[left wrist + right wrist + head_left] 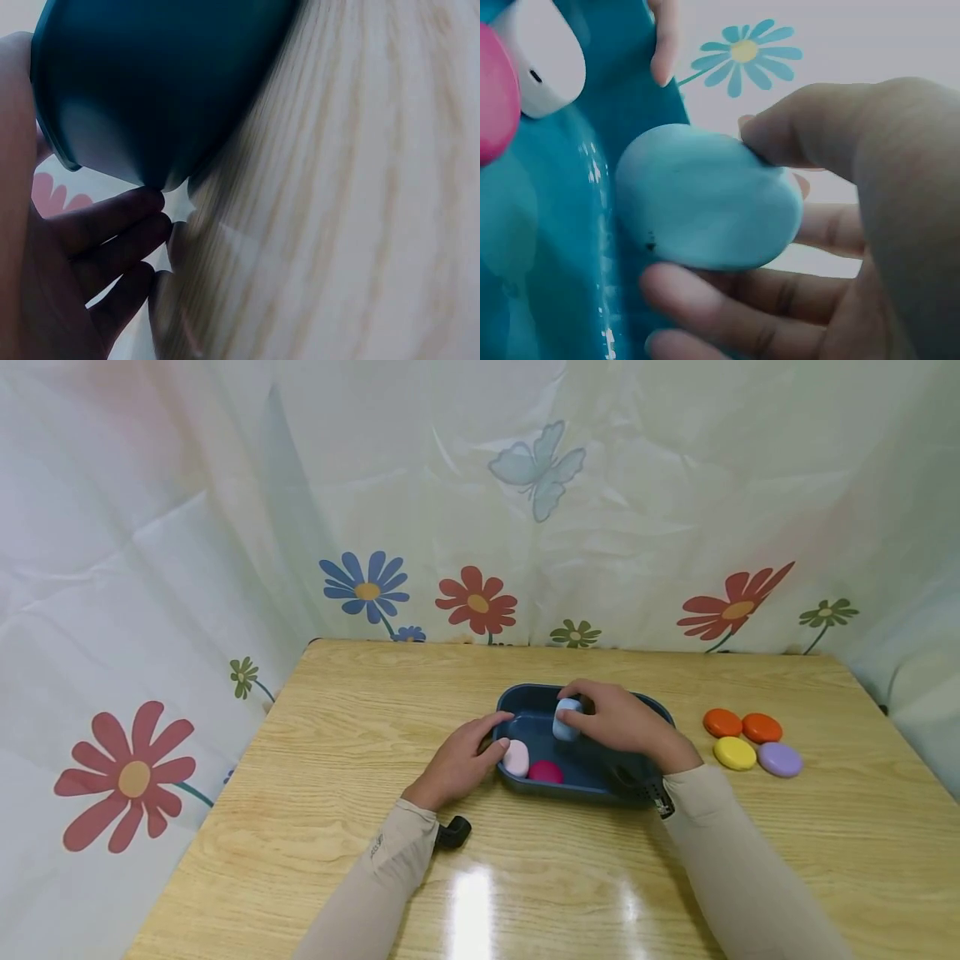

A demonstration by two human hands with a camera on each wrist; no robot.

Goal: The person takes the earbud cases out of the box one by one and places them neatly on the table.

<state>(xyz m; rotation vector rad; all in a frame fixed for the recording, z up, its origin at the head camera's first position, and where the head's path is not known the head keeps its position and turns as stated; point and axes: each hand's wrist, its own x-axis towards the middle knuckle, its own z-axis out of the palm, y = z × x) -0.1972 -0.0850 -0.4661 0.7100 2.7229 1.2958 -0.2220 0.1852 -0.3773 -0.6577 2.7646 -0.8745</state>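
Observation:
My right hand [618,718] pinches a light blue rounded disc [566,725] between thumb and fingers, over the inside of a dark blue tray [581,791]. The right wrist view shows this disc as a smooth oval, tilted, with a small dark mark near its edge. My left hand [461,764] holds the tray's left end. In the left wrist view its fingertips [154,199] touch the lower outer wall. A pale pink rounded piece [516,758] stands in the tray's near left corner, beside a magenta disc [546,772]. My right forearm hides part of the tray's right side.
To the right of the tray lie two orange discs [723,722], a yellow disc [734,753] and a purple disc [780,760] on the wooden table [360,727]. A black wrist-camera piece [453,832] juts from my left wrist. A flowered curtain [420,485] hangs behind.

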